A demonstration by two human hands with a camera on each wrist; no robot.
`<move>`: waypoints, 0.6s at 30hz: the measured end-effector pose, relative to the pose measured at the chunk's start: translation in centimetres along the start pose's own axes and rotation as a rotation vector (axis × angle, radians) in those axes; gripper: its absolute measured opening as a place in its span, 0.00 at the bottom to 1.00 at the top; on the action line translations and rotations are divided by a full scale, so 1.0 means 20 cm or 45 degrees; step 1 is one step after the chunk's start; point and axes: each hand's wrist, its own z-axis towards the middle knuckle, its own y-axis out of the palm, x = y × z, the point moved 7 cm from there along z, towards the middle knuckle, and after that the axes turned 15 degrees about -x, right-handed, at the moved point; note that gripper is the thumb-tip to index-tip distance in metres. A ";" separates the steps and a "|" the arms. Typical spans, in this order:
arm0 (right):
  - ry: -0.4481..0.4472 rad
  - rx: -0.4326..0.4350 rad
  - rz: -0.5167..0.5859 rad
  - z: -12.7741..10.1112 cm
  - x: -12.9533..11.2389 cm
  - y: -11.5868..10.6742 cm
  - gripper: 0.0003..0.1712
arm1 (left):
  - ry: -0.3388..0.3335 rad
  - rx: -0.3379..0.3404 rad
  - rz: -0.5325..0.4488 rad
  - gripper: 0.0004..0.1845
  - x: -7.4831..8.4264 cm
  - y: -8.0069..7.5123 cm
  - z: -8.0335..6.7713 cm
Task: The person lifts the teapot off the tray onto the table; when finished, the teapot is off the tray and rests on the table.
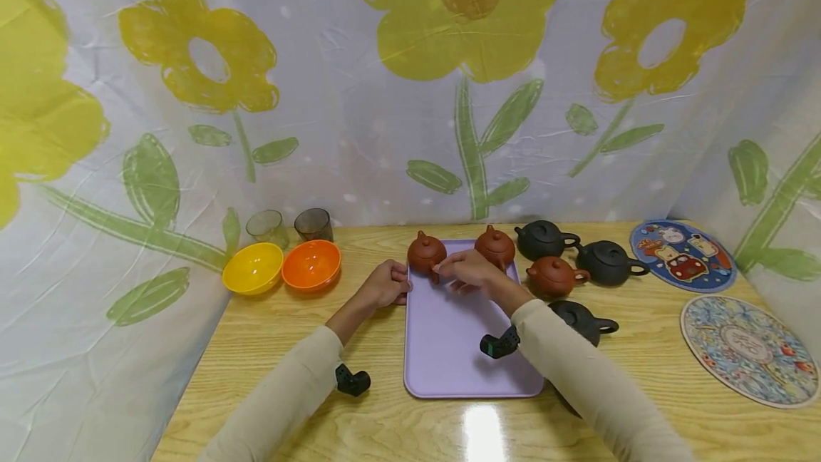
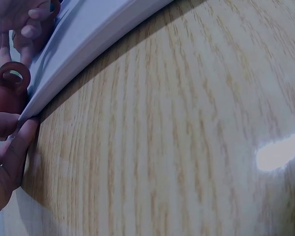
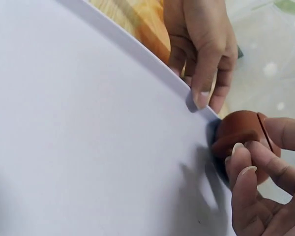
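A lilac tray (image 1: 449, 355) lies on the wooden table, a reddish-brown teapot (image 1: 425, 251) at its far left corner. With thumb and fingers my left hand (image 1: 388, 284) pinches the tray's left rim, just below that teapot. My right hand (image 1: 471, 269) reaches over the tray and holds the same teapot by its handle (image 3: 236, 140), thumb near the lid in the right wrist view. Another reddish-brown teapot (image 1: 495, 247) sits at the tray's far right corner, partly behind the right hand.
Right of the tray stand a third brown teapot (image 1: 553, 278) and several black teapots (image 1: 609, 264), one mostly under my right sleeve. Two round mats (image 1: 747, 348) lie farther right. To the left are a yellow bowl (image 1: 253, 269), an orange bowl (image 1: 311, 267) and two glasses (image 1: 313, 225).
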 end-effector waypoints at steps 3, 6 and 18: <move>0.007 0.008 -0.001 0.01 0.01 0.02 0.18 | 0.004 0.004 0.004 0.18 0.00 0.00 0.00; 0.014 0.020 0.009 0.03 0.01 0.03 0.19 | 0.005 0.009 0.001 0.18 0.00 0.00 0.00; 0.004 0.076 0.073 0.07 0.02 0.06 0.20 | 0.009 -0.007 -0.005 0.18 0.00 0.00 0.00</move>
